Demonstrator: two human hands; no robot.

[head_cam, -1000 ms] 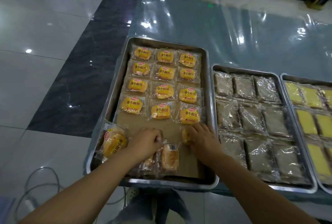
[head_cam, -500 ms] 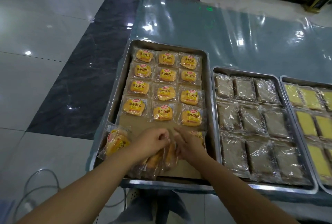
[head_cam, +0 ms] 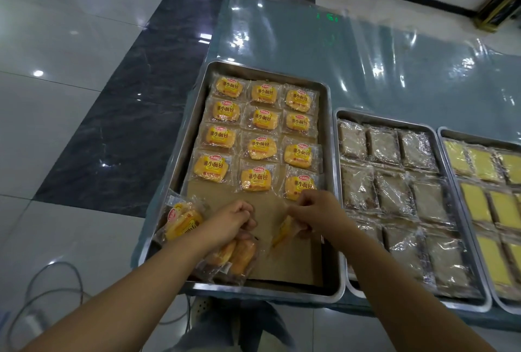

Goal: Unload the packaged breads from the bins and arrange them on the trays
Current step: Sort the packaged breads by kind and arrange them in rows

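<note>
A steel tray (head_cam: pixel 329 137) lined with brown paper holds several yellow-labelled packaged breads (head_cam: pixel 260 119) in neat rows of three. At its near left lies a loose heap of packaged breads (head_cam: pixel 239 257), with another pack (head_cam: pixel 180 222) leaning on the left rim. My left hand (head_cam: pixel 232 223) rests closed on the heap, gripping a wrapper. My right hand (head_cam: pixel 317 212) pinches one packaged bread (head_cam: pixel 284 231) by its wrapper, tilted above the bare paper in the tray's near right part.
Two more steel trays stand to the right: one (head_cam: pixel 431 131) filled with brown wrapped breads, one (head_cam: pixel 451 133) with yellow cakes. Clear plastic sheeting (head_cam: pixel 338 49) covers the table beyond. A grey cable (head_cam: pixel 50 292) lies on the tiled floor at left.
My right hand has moved apart from the left, drawing one packaged bread out of the heap toward the right. My left hand stays on the heap.
</note>
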